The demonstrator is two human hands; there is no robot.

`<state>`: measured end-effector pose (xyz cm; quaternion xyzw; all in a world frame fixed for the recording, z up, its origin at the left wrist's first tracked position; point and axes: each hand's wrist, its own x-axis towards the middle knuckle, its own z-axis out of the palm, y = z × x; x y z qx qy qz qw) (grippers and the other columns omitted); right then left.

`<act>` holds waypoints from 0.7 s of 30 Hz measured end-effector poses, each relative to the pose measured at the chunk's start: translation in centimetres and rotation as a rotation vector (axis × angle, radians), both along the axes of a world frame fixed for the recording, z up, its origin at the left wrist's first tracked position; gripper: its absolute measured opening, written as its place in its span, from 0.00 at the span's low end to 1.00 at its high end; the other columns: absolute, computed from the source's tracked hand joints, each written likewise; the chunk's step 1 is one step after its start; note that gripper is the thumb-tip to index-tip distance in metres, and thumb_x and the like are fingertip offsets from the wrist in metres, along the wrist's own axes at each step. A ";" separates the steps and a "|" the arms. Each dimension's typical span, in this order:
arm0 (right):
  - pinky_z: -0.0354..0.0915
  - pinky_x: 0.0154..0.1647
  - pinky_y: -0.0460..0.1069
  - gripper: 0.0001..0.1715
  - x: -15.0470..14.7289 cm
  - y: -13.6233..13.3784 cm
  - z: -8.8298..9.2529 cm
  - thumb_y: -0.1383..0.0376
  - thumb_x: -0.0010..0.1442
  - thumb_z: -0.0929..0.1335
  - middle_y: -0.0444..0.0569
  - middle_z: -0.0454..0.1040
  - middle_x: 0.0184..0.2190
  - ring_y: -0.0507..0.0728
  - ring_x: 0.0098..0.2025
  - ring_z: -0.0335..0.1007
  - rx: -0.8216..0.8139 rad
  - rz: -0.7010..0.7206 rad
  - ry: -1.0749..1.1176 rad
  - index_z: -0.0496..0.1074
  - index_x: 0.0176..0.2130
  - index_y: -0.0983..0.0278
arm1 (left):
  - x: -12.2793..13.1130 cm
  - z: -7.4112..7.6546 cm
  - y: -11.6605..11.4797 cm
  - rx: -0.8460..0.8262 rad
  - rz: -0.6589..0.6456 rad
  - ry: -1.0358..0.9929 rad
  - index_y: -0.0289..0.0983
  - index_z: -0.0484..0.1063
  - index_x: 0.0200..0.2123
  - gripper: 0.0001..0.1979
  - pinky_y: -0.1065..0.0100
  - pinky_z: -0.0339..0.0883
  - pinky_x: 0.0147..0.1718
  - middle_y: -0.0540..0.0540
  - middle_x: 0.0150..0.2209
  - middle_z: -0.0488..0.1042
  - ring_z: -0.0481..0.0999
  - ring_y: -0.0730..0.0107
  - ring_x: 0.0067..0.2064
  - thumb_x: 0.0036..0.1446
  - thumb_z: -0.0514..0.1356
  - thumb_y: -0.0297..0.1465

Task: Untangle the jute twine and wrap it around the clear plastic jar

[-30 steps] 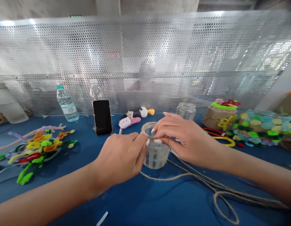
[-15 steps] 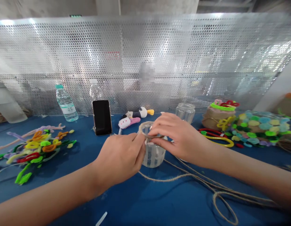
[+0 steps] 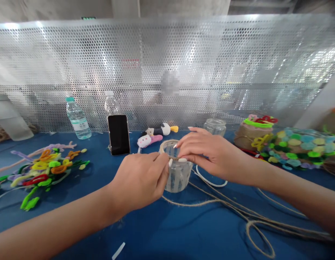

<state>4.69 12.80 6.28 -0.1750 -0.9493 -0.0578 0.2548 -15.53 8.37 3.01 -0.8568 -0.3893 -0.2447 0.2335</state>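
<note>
A clear glass jar (image 3: 177, 178) stands upright on the blue table (image 3: 156, 231), with twine (image 3: 167, 144) around its rim. My left hand (image 3: 141, 176) is closed at the jar's near left rim, its fingertips pinching the twine. My right hand (image 3: 207, 151) comes from the right, thumb and fingers pressing the twine against the rim. From the jar, loose twine (image 3: 237, 209) runs across the table to the right and forms a loop. Strips of something whitish show on the jar's side.
Colourful pipe-cleaner pieces (image 3: 42, 169) lie at left. Behind are a phone (image 3: 119, 135), a water bottle (image 3: 79, 121), small plush toys (image 3: 149, 140) and another glass jar (image 3: 214, 126). Decorated jars (image 3: 300, 148) stand at right, before a perforated metal screen (image 3: 145, 47).
My right hand has shifted slightly right, its fingers moving along the rim. A white curved strip now shows below it. The view has moved slightly.
</note>
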 end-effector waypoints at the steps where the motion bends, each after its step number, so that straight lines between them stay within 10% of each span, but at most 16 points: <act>1: 0.54 0.54 0.54 0.10 0.2 0.1 0.2 0.65 0.62 0.62 0.46 0.74 0.36 0.53 0.44 0.67 -0.028 0.001 -0.010 0.72 0.36 0.65 | 0.0 0.0 0.0 -0.002 0.002 -0.002 0.35 0.64 0.26 0.12 0.71 0.48 0.18 0.51 0.21 0.68 0.67 0.71 0.21 0.60 0.45 0.29; 6: 0.61 0.47 0.52 0.20 0.8 -0.2 1.3 0.62 0.59 0.65 0.51 0.71 0.45 0.56 0.47 0.65 -0.093 -0.063 0.005 0.68 0.51 0.64 | 0.0 -0.1 0.0 -0.013 0.002 0.005 0.34 0.65 0.28 0.12 0.71 0.48 0.18 0.50 0.21 0.69 0.68 0.71 0.21 0.59 0.45 0.28; 16: 0.62 0.40 0.48 0.12 0.2 0.0 0.5 0.72 0.60 0.61 0.47 0.74 0.33 0.52 0.37 0.67 -0.202 0.012 0.031 0.73 0.34 0.65 | -0.1 0.1 0.0 0.011 0.006 0.018 0.36 0.63 0.26 0.12 0.70 0.47 0.18 0.51 0.21 0.68 0.68 0.71 0.21 0.60 0.45 0.29; 21: 0.62 0.41 0.47 0.18 0.0 -0.7 1.1 0.67 0.55 0.68 0.45 0.74 0.37 0.51 0.38 0.69 -0.260 -0.087 -0.007 0.70 0.47 0.62 | -0.1 0.0 0.0 0.019 0.007 0.024 0.35 0.63 0.27 0.11 0.69 0.47 0.17 0.51 0.21 0.69 0.68 0.71 0.20 0.59 0.45 0.28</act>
